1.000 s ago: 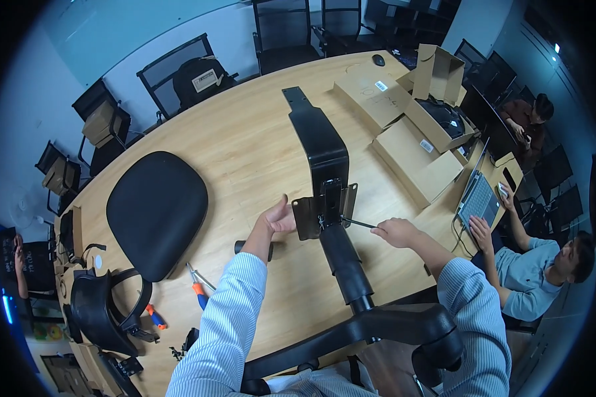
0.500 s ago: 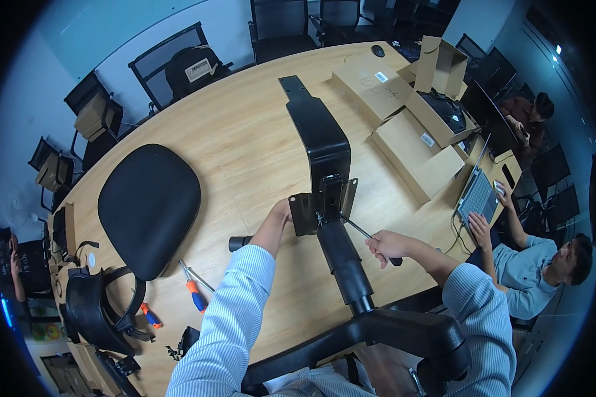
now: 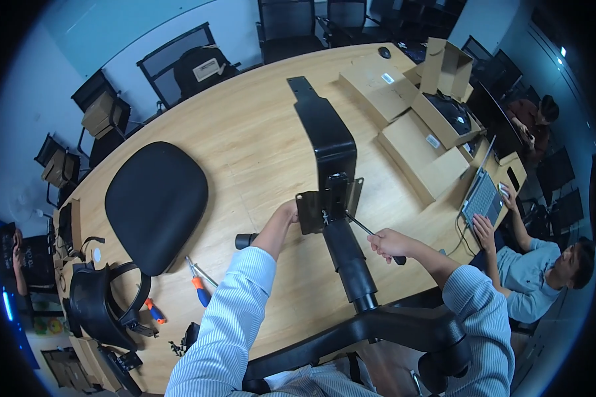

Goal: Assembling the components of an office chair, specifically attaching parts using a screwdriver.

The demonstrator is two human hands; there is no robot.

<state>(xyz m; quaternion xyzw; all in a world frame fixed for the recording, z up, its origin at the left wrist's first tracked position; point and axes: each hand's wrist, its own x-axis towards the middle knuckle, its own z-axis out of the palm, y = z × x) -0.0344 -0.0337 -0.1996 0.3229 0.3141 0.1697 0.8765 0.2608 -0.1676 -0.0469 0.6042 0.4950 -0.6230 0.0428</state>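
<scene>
Since one second ago, the left hand (image 3: 288, 211) has gone from beside the plate (image 3: 308, 215), where its thumb stuck up, to behind the plate's left edge. Its fingers are hidden there, so one cannot tell if they grip anything. More of the black handle of the tool (image 3: 359, 225) now shows under the right hand (image 3: 392, 243). That hand is wrapped around the tool, and the thin rod points up and left to where the plate meets the post (image 3: 350, 264). Both hands are apart, one on each side of the post.

The plate sits at the post's top, above the table (image 3: 265, 152). A black bent bar (image 3: 328, 132) reaches away from it. Low down, the post joins the black chair legs (image 3: 404, 327), close to the person. On the table's left lies a black pad (image 3: 155, 205), with an orange and blue screwdriver (image 3: 200, 291) near it. On the right are brown boxes (image 3: 410, 149) and a laptop (image 3: 481, 196), where another person (image 3: 535, 273) sits.
</scene>
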